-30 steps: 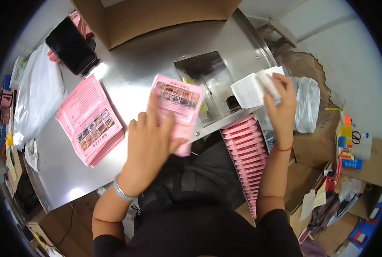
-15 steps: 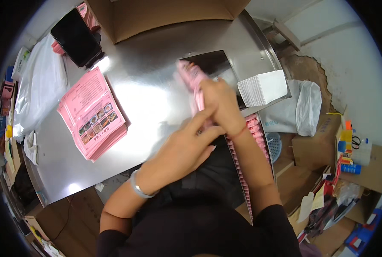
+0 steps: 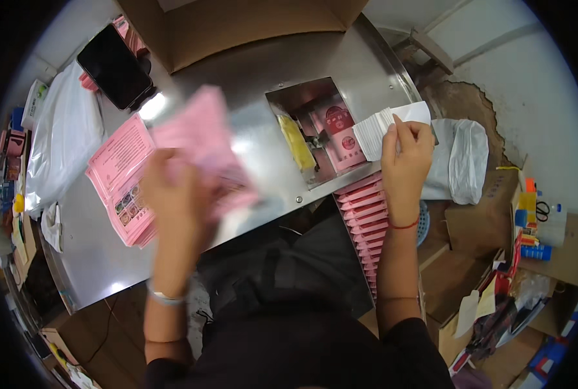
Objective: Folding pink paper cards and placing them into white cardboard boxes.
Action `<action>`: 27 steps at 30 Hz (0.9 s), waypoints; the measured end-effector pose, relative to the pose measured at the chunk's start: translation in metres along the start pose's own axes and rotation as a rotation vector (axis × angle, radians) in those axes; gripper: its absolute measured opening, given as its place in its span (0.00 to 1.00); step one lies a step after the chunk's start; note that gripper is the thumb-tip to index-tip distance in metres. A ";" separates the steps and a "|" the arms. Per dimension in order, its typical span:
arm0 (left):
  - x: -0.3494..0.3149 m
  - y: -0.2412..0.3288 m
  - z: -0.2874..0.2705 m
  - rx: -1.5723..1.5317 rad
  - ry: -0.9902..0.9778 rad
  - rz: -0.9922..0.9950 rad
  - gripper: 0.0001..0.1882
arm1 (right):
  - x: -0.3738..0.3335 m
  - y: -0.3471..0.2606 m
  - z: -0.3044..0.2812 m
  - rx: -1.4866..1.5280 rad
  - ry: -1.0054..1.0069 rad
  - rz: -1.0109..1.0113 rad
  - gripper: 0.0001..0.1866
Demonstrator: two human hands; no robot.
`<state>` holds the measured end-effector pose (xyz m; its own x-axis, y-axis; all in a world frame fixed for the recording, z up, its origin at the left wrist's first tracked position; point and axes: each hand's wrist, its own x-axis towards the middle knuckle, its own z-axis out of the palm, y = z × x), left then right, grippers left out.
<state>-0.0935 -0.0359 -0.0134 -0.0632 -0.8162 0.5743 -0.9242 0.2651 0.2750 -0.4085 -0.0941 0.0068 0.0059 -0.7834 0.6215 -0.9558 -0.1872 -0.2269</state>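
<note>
My left hand (image 3: 175, 198), smeared by motion, grips a pink printed sheet (image 3: 201, 136) lifted over the steel tabletop. Beside it lies a stack of pink printed sheets (image 3: 122, 155). At the right, my right hand (image 3: 411, 146) pinches the edge of a white paper piece on a stack of folded white papers (image 3: 372, 133). Between the hands, a rectangular recess (image 3: 302, 97) opens in the tabletop. A pink packet (image 3: 341, 133) stands inside it near a yellow piece (image 3: 295, 142). Below the recess, a long row of pink packets (image 3: 363, 227) fills a narrow box.
An open cardboard box (image 3: 256, 39) stands at the far edge of the steel table (image 3: 237, 78). A black phone (image 3: 114, 65) and a white plastic bag (image 3: 65, 136) are at the left. Cardboard boxes (image 3: 477, 223) and a grey-white bag (image 3: 461, 162) stand beyond the right edge.
The pink bundle left my hands; a pink packet now shows in the recess. My left hand moved left and lifted a pink sheet. My right hand moved right to the white papers.
</note>
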 end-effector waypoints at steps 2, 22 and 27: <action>-0.013 0.042 0.026 -0.162 -0.325 0.000 0.16 | 0.005 0.007 -0.007 0.045 -0.032 0.010 0.13; 0.001 0.050 0.012 -0.004 -0.353 0.140 0.19 | -0.014 -0.040 -0.007 0.379 0.037 0.031 0.14; 0.030 0.042 0.046 -0.016 -0.425 0.214 0.30 | -0.006 -0.012 0.008 -0.124 0.028 -0.126 0.15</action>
<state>-0.1516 -0.0723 -0.0200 -0.4034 -0.8791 0.2540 -0.8678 0.4555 0.1984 -0.3946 -0.0920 0.0000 0.1212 -0.7409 0.6605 -0.9769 -0.2071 -0.0530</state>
